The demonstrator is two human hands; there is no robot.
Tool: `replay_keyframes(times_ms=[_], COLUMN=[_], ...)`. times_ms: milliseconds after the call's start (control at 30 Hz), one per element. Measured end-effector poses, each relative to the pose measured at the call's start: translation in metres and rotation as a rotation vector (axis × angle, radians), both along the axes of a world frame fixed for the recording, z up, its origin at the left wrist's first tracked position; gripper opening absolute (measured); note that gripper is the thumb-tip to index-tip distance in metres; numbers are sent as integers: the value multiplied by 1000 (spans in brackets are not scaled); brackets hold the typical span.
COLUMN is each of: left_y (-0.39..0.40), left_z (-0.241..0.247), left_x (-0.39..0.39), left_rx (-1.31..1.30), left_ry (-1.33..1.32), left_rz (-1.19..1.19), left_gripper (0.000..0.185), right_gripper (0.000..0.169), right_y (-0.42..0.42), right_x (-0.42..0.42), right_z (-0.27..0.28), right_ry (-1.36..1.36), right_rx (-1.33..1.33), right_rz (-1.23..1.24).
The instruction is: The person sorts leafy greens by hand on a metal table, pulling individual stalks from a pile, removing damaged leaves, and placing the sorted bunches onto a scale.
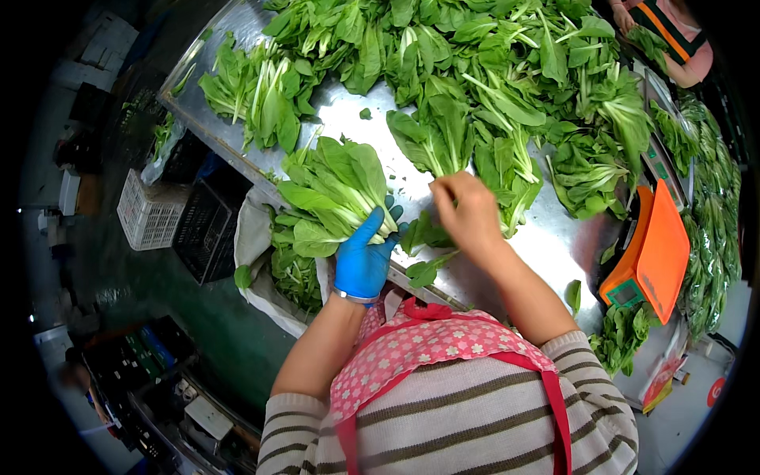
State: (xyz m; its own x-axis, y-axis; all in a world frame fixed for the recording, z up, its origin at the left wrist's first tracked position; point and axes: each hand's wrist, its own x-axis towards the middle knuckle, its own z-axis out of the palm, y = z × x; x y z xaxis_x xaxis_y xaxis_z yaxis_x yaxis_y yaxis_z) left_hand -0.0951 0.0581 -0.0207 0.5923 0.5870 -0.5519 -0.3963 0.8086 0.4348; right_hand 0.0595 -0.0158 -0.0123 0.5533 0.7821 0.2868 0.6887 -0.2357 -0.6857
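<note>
My left hand [362, 261], in a blue glove, holds a bunch of leafy greens [338, 190] by its pale stem ends. The leaves fan up and left, over the table's near edge. My bare right hand [469, 208] has its fingers curled at the stem base of another leafy green plant [436, 133] lying on the metal table [368, 136]. Loose leaves [427, 270] lie between my hands near the table edge. Below my left hand stands a white sack [252, 231] holding more green leaves [294, 273].
A large heap of greens [475, 53] covers the table's far side. At right stand an orange weighing scale [662, 249] and bagged greens [709, 225]. Another person [668, 35] holds greens at the upper right. White [148, 208] and black [205, 228] plastic crates sit left of the table.
</note>
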Motion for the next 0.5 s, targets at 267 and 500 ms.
replay_keyframes(times_ms=[267,500], left_y=[2,9], left_z=[3,0], left_x=[-4,5], left_rx=[53,-67], left_ry=[-85,-162], left_rz=[-66,-14], left_gripper=[39,39], right_gripper=[18,25], right_y=[10,7], right_x=[37,33], right_z=[1,-16], right_ry=[796,1060], right_rx=[74,-33], right_rz=[-122,-39])
